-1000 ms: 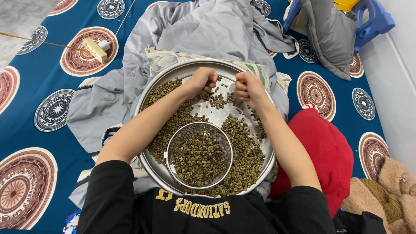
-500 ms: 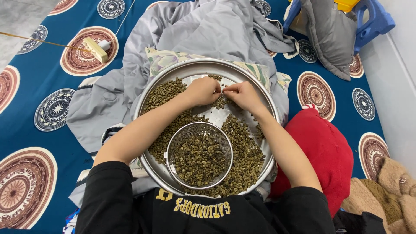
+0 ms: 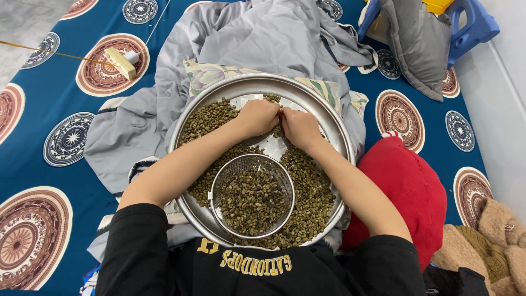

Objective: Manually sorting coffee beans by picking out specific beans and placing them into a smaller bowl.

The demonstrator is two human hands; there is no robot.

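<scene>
Left hand (image 3: 257, 117): curled, knuckles up, fingertips down among green coffee beans (image 3: 309, 192); grip hidden, cannot tell whether anything held. Right hand (image 3: 298, 127): likewise curled, touching left hand at fingertips, resting on beans; grip not visible. Beans: spread across round metal tray (image 3: 323, 104), bare patch near hands. Wire mesh sieve (image 3: 252, 194): in tray, near edge closest to body, heaped with beans. Tray: on grey cloth (image 3: 263, 38) over floral cushion (image 3: 211, 74). Around: blue patterned mat (image 3: 33, 109), red cushion (image 3: 413, 192), wooden block (image 3: 120, 63)
</scene>
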